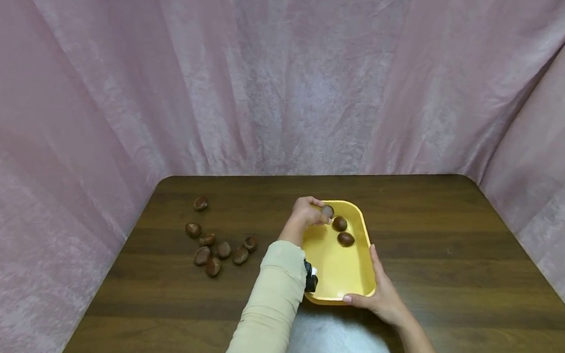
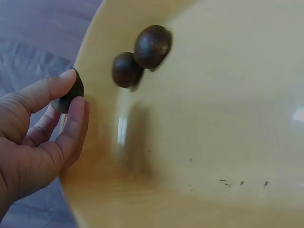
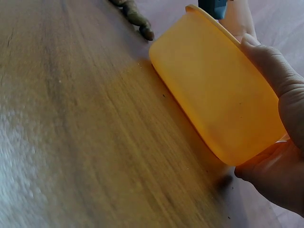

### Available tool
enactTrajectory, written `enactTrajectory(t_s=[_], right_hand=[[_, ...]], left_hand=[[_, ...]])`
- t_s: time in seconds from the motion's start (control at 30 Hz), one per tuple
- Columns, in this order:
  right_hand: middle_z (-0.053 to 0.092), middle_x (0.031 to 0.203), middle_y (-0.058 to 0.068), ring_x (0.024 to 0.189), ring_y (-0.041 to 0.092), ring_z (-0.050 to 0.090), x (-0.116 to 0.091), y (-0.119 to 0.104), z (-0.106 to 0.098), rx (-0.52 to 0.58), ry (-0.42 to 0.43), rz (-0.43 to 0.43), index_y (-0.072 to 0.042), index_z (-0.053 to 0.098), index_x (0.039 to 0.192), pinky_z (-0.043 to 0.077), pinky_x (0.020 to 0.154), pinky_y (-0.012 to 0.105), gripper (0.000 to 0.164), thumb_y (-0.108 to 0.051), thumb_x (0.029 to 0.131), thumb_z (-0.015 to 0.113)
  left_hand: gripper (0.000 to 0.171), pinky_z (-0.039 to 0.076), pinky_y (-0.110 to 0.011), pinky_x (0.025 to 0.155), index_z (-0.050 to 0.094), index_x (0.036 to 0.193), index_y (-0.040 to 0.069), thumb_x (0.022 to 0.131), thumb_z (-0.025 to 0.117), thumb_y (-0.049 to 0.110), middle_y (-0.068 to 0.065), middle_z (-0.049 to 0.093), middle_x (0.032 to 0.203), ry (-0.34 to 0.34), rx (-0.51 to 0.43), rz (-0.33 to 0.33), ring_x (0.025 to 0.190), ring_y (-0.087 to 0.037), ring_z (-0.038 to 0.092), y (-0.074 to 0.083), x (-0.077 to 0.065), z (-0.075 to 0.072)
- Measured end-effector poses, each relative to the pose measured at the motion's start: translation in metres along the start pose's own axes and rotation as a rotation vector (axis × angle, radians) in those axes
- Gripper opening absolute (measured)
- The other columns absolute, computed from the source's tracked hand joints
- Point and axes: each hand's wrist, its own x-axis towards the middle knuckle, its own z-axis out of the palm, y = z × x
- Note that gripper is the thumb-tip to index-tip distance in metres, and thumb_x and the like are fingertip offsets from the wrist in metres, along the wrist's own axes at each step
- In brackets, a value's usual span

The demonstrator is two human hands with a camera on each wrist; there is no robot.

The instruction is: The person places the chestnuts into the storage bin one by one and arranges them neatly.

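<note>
My left hand (image 1: 306, 212) pinches a brown chestnut (image 2: 71, 95) between thumb and fingertips, over the far end of a yellow plastic tub (image 1: 338, 267). Two chestnuts (image 1: 346, 239) lie inside the tub, close together near that far end; the left wrist view shows them a short way from my fingers. At the tub's near right corner, my right hand (image 1: 381, 297) grips the wall. Its thumb (image 3: 270, 59) lies at the rim, and the other fingers are partly hidden against the side.
Several loose chestnuts (image 1: 223, 250) lie scattered on the brown wooden table (image 1: 437, 275) left of the tub. A pink curtain (image 1: 274, 76) hangs behind the table and along its sides. Small dark crumbs (image 2: 225, 182) dot the tub floor.
</note>
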Motion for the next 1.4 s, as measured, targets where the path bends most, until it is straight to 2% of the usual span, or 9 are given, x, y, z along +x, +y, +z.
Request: enactTrajectory(t_s=[0.2,0.53,0.67,0.8,0.87,0.9,1.07,1.17,1.4], right_hand=[[0.002,0.151,0.023,0.129,0.038,0.027,-0.001,0.001,0.001,0.005,-0.004,0.001,-0.014,-0.008,0.149,0.019,0.103,0.049,0.126,-0.007,0.065,0.085],[0.004,0.152,0.021,0.13,0.037,0.026,0.0,0.002,0.002,-0.009,-0.005,0.003,-0.014,-0.006,0.149,0.02,0.104,0.042,0.125,-0.008,0.064,0.085],[0.004,0.152,0.02,0.129,0.036,0.028,0.0,0.002,0.003,-0.024,-0.01,0.01,-0.014,-0.006,0.149,0.022,0.103,0.037,0.125,-0.009,0.064,0.086],[0.003,0.152,0.022,0.127,0.037,0.029,0.001,0.001,0.002,-0.015,-0.012,0.01,-0.014,-0.007,0.149,0.022,0.103,0.046,0.126,-0.008,0.063,0.086],[0.004,0.151,0.022,0.127,0.038,0.03,0.001,0.001,0.002,-0.007,-0.012,0.006,-0.015,-0.007,0.149,0.021,0.102,0.049,0.127,-0.007,0.063,0.085],[0.004,0.151,0.022,0.127,0.038,0.03,0.002,0.001,0.001,-0.009,-0.013,0.003,-0.015,-0.007,0.149,0.021,0.102,0.05,0.126,-0.007,0.063,0.085],[0.006,0.151,0.022,0.125,0.037,0.034,0.002,0.001,0.0,-0.037,-0.015,-0.007,-0.015,-0.006,0.149,0.024,0.101,0.049,0.126,-0.009,0.064,0.086],[0.008,0.151,0.023,0.119,0.037,0.04,0.001,0.001,0.001,-0.02,-0.019,-0.015,-0.015,-0.007,0.149,0.03,0.099,0.046,0.126,-0.007,0.064,0.086],[0.006,0.15,0.026,0.117,0.04,0.04,0.001,-0.008,0.001,0.01,-0.034,-0.037,-0.008,-0.008,0.148,0.033,0.097,0.042,0.124,-0.002,0.065,0.083]], left_hand=[[0.036,0.052,-0.026,0.063,0.066,0.093,0.006,0.063,0.082,-0.006,-0.011,0.057,0.093,0.013,0.106,0.0,0.07,-0.019,0.059,-0.008,0.007,0.006],[0.042,0.053,-0.031,0.064,0.065,0.097,0.001,0.061,0.081,-0.012,-0.007,0.06,0.081,0.027,0.069,-0.026,0.058,-0.015,0.058,-0.026,0.014,0.017],[0.045,0.053,-0.03,0.059,0.066,0.096,0.0,0.056,0.081,-0.014,-0.011,0.063,0.088,0.054,0.134,-0.031,0.062,-0.02,0.063,-0.042,0.03,0.024],[0.043,0.052,-0.027,0.052,0.068,0.087,0.001,0.05,0.083,-0.013,-0.008,0.063,0.085,0.015,0.104,0.016,0.06,-0.019,0.063,-0.078,0.074,0.034],[0.043,0.053,-0.029,0.056,0.068,0.089,0.0,0.051,0.082,-0.014,-0.007,0.063,0.088,-0.007,0.095,-0.017,0.063,-0.021,0.064,-0.075,0.075,0.033],[0.042,0.053,-0.03,0.056,0.068,0.088,0.0,0.051,0.082,-0.014,-0.007,0.063,0.087,-0.017,0.093,-0.042,0.062,-0.022,0.063,-0.071,0.074,0.031],[0.039,0.053,-0.033,0.064,0.063,0.102,-0.004,0.066,0.076,-0.014,-0.009,0.06,0.087,0.014,0.133,-0.075,0.054,-0.016,0.056,-0.012,-0.003,0.015],[0.039,0.052,-0.029,0.064,0.062,0.106,-0.002,0.07,0.077,-0.007,-0.011,0.06,0.092,0.023,0.159,-0.026,0.057,-0.015,0.056,0.001,-0.02,0.008],[0.045,0.052,-0.026,0.069,0.061,0.115,0.004,0.073,0.076,-0.001,-0.017,0.051,0.121,-0.046,0.073,0.064,0.078,-0.02,0.064,0.014,-0.02,-0.016]])
